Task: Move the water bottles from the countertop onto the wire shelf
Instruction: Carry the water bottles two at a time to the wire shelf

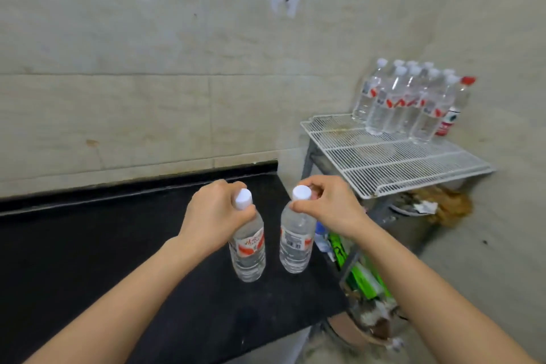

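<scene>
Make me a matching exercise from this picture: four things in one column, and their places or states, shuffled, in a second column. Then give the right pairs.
Column one:
1. left hand
2. red-capped bottle
3. wire shelf
4. countertop

Column two:
A. black surface below the tiled wall
B. white, carrying a cluster of bottles at its far end
C. gripping the neck of a white-capped bottle
D. standing at the right edge of the cluster

Pairs: 1-C, 2-D, 3-B, 4-A
</scene>
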{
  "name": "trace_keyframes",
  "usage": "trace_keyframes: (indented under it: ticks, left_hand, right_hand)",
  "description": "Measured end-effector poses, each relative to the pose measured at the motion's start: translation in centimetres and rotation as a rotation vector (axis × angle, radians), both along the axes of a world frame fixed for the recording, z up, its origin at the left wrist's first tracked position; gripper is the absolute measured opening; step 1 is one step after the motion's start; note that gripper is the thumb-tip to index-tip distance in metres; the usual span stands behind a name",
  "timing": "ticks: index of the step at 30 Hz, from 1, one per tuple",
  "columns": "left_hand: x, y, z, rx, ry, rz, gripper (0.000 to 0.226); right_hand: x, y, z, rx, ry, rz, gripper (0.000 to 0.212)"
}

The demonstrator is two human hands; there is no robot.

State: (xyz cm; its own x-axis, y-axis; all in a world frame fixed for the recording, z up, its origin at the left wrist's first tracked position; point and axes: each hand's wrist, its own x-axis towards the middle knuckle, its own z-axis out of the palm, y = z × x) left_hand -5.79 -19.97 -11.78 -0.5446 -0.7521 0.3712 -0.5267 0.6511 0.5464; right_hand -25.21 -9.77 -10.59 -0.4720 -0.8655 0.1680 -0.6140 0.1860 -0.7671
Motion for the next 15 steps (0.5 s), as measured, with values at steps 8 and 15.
trace_keyframes:
  ticks: [8,15]
  left_hand:
    - [-12.6,0.6,7.4,-0.097,0.259,-0.125,0.022]
    - [-23.5,-1.3,14.0,-0.099,0.380,-0.240,0.018]
  right_hand:
    - [-11.6,2.4,8.4,-0.169,0.075,-0.069,0.015]
    - [-21.9,1.6,15.0,-0.282,0.117,-0.132,0.015]
